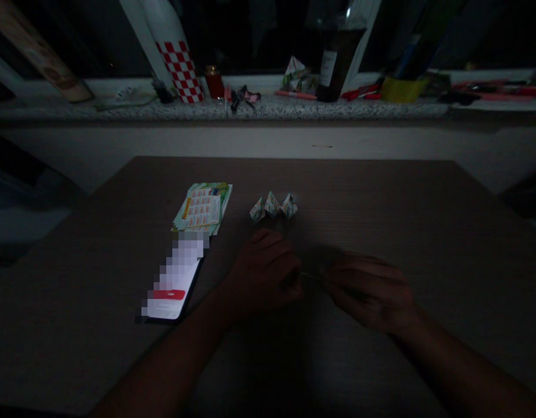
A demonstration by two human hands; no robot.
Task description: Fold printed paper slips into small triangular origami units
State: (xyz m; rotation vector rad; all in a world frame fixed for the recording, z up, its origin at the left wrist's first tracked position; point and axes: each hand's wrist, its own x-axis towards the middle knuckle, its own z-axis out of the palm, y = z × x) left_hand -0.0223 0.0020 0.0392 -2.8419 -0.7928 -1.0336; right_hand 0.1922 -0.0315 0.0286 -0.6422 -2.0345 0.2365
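Observation:
My left hand (270, 268) is closed near the middle of the table, its fingers curled in a pinch. To its right, my right hand (370, 290) pinches too, with fingertips pointing left. Between the two runs a thin, pale piece of paper (311, 276), seen edge-on and mostly hidden by the fingers. Just beyond my left hand stand three small folded paper figures (272, 206) in a row, printed in green, white and orange. A stack of printed paper sheets (202, 206) lies to the left of them.
A phone (174, 284) with a lit screen lies left of my left hand, below the stack. Behind the wooden table (359, 197), a granite windowsill (294, 108) carries a red-checkered bottle (180, 67), a dark bottle (333, 67), a small red jar (214, 83) and pens.

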